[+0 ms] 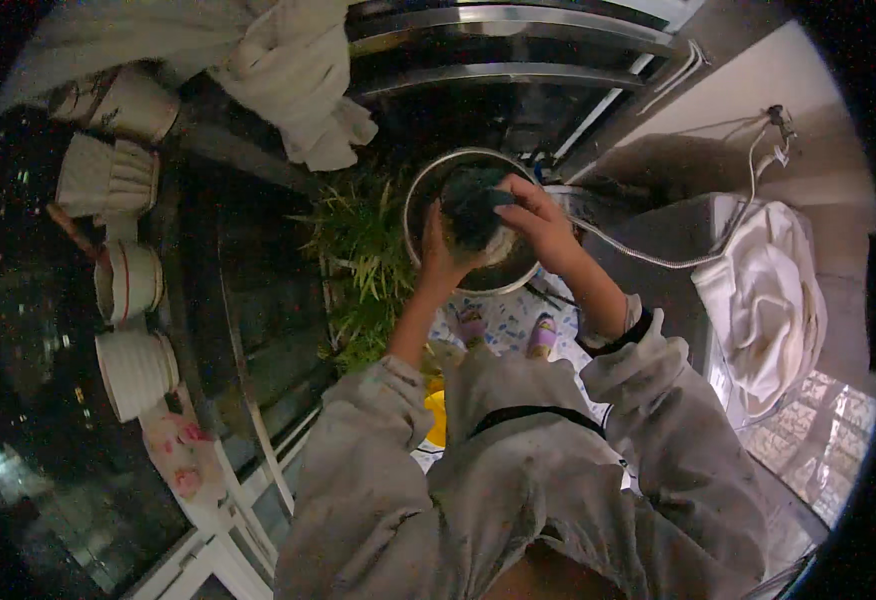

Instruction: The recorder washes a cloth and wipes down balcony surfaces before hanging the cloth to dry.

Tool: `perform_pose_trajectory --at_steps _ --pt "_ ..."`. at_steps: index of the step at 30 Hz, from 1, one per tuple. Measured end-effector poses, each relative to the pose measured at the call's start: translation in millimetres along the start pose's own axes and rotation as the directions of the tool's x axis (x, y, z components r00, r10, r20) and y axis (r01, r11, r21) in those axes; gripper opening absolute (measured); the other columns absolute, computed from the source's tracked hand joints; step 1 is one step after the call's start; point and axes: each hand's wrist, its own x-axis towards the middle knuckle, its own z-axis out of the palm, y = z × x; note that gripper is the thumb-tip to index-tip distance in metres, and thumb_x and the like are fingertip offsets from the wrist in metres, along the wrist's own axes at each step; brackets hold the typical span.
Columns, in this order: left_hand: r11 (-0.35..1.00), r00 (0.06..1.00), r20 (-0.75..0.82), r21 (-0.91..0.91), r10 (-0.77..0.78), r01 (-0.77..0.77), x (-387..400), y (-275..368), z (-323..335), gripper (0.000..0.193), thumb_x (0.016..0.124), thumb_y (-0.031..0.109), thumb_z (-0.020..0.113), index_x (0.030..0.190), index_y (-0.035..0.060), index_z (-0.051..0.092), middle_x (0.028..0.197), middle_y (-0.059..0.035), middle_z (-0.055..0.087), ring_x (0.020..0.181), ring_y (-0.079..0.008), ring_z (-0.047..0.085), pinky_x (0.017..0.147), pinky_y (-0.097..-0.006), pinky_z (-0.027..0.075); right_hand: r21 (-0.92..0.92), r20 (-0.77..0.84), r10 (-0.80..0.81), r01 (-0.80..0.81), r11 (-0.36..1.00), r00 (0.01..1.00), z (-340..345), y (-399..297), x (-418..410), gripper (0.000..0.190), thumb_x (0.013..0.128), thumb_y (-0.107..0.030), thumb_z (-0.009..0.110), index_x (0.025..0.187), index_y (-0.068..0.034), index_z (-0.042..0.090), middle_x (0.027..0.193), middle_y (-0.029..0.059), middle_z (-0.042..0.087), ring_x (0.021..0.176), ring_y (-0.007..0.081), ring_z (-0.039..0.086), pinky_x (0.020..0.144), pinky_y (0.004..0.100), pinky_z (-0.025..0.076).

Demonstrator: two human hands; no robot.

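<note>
My left hand (444, 255) supports a dark, rounded object (471, 199) from its left and lower side. On the right, the bent fingers of my right hand (539, 225) press against the same object. It looks dark green or black, and poor light hides its exact kind. Below both hands is a round vessel with a shiny metal rim (496, 290). A pale patch (501, 246) shows between my hands; what it is cannot be made out.
Leafy green plants (363, 255) crowd the vessel's left side. Several pale pots (134, 281) line the window ledge. White cloth (764, 307) lies on a grey cabinet at right, near a flexible metal hose (655, 259). More cloth (291, 82) hangs above. Something yellow (435, 416) is by my legs.
</note>
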Motion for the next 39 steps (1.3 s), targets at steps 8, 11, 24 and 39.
perform_pose_trajectory --at_steps 8,11,24,39 --pt "0.905 0.971 0.045 -0.353 -0.236 0.237 22.5 -24.0 45.4 0.088 0.063 0.024 0.086 0.133 0.0042 0.036 0.123 -0.0135 0.054 0.113 -0.0256 0.054 0.096 -0.0372 0.044 0.086 0.131 -0.131 0.12 0.989 0.983 28.4 -52.0 -10.1 0.014 0.086 -0.009 0.059 0.1 -0.006 0.056 0.094 -0.0027 0.054 0.091 0.0078 0.05 0.081 0.0232 0.04" --pt "0.904 0.963 0.128 -0.333 -0.238 0.268 34.2 -5.7 35.5 0.07 0.068 0.019 0.083 0.125 0.0034 0.045 0.115 -0.011 0.059 0.107 -0.0232 0.057 0.093 -0.0349 0.046 0.182 0.165 -0.16 0.13 0.975 0.973 25.5 -58.9 -10.7 0.016 0.085 -0.007 0.059 0.101 -0.005 0.056 0.097 -0.0009 0.056 0.096 0.01 0.051 0.085 0.025 0.041" --pt "0.701 0.835 -0.014 -0.551 -0.551 0.453 30.2 -2.7 18.6 0.052 0.083 0.012 0.069 0.129 0.0029 0.047 0.119 -0.0092 0.057 0.105 -0.0203 0.056 0.089 -0.0355 0.048 -0.672 0.089 -0.26 0.251 0.697 0.962 -95.4 -11.0 -32.9 0.03 0.077 -0.009 0.068 0.104 0.0 0.06 0.103 0.0065 0.061 0.096 0.0186 0.055 0.083 0.0339 0.043" --pt "0.666 0.809 0.077 -0.526 -0.582 0.529 39.7 64.6 0.9 0.052 0.081 0.016 0.072 0.125 0.0056 0.046 0.119 -0.0092 0.056 0.103 -0.0224 0.058 0.091 -0.0375 0.047 -0.439 -0.087 -0.439 0.361 0.823 0.894 -7.1 136.2 -8.1 0.113 0.053 -0.029 0.088 0.144 -0.005 0.025 0.141 0.0224 0.035 0.132 0.0398 0.033 0.11 0.0439 0.028"
